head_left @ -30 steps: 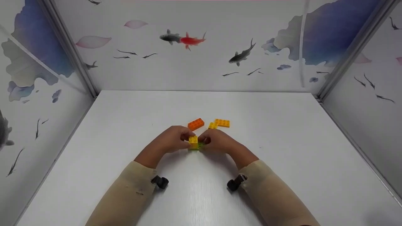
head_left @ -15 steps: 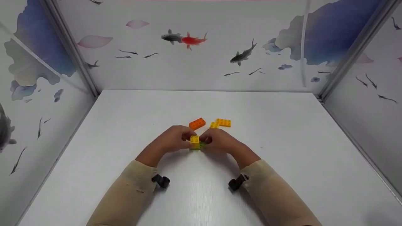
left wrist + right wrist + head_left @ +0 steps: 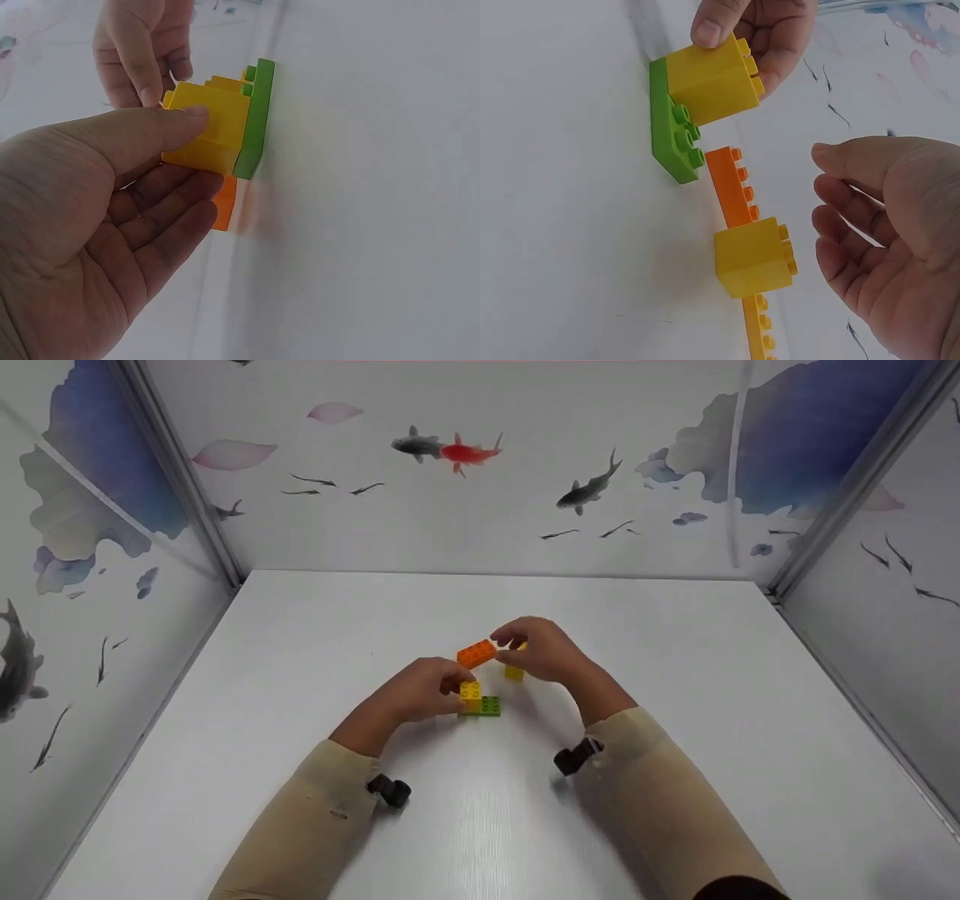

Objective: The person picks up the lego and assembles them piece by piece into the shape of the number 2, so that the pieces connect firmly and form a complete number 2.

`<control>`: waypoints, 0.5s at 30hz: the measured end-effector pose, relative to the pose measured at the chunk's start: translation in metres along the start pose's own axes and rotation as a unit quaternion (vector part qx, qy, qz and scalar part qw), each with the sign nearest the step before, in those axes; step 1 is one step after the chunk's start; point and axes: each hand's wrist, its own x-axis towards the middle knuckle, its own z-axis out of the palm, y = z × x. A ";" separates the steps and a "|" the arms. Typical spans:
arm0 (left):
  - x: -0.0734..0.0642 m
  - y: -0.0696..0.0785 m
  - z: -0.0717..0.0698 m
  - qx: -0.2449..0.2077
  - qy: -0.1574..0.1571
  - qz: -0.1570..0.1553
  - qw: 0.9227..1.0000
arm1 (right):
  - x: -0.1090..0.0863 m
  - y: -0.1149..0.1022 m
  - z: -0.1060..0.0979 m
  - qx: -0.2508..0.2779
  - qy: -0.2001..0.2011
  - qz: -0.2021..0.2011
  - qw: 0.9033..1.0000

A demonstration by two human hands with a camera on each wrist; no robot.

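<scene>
My left hand point(image 3: 424, 690) pinches a tall yellow building block point(image 3: 206, 131) between thumb and fingers. That block sits on one end of a flat green building plate point(image 3: 673, 142), whose other end shows bare studs. My right hand point(image 3: 546, 649) hovers over the loose blocks farther back, its fingers loosely bent and nothing between them. Below and beside it in the right wrist view stands a second tall yellow block point(image 3: 751, 259). The orange brick point(image 3: 476, 654) lies just left of the right fingertips.
A flat yellow-orange brick point(image 3: 756, 326) lies behind the second yellow block, hidden by the right hand in the head view. The white table point(image 3: 337, 615) is walled by white panels point(image 3: 480, 532) printed with fish.
My right hand has left the green plate and moved back and right, over the loose yellow blocks. My left hand keeps its hold on the yellow block. The head view has shifted slightly.
</scene>
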 end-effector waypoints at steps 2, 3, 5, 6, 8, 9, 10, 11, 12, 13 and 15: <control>0.001 0.000 0.001 0.001 0.000 0.000 1.000 | 0.009 0.002 -0.002 -0.004 -0.008 0.011 1.000; 0.001 0.000 0.001 0.001 -0.001 -0.001 1.000 | 0.013 0.003 -0.002 -0.006 -0.013 0.018 1.000; 0.001 0.000 0.001 0.000 -0.002 -0.003 1.000 | 0.021 0.006 -0.002 -0.009 -0.022 0.031 0.999; 0.001 0.000 0.001 0.000 -0.002 -0.004 1.000 | 0.024 0.007 -0.001 -0.008 -0.026 0.038 0.999; 0.002 0.000 0.000 0.000 -0.004 -0.003 1.000 | 0.030 0.007 0.000 -0.004 -0.031 0.055 0.998; 0.001 0.000 0.000 0.001 -0.005 -0.004 1.000 | 0.033 0.007 0.002 -0.002 -0.032 0.063 0.997; 0.001 0.000 0.000 0.001 -0.005 -0.002 1.000 | 0.036 0.007 0.003 0.001 -0.034 0.071 0.997; 0.001 0.000 0.000 0.002 -0.005 -0.001 1.000 | 0.038 0.007 0.005 0.005 -0.037 0.079 0.996; 0.001 0.000 0.000 0.002 -0.005 0.001 1.000 | 0.040 0.006 0.006 0.008 -0.040 0.087 0.995; 0.001 -0.001 0.000 0.002 -0.005 0.003 1.000 | 0.042 0.006 0.008 0.009 -0.042 0.093 0.995; 0.001 -0.002 0.000 0.003 -0.003 0.008 1.000 | 0.046 0.005 0.010 0.012 -0.046 0.099 0.994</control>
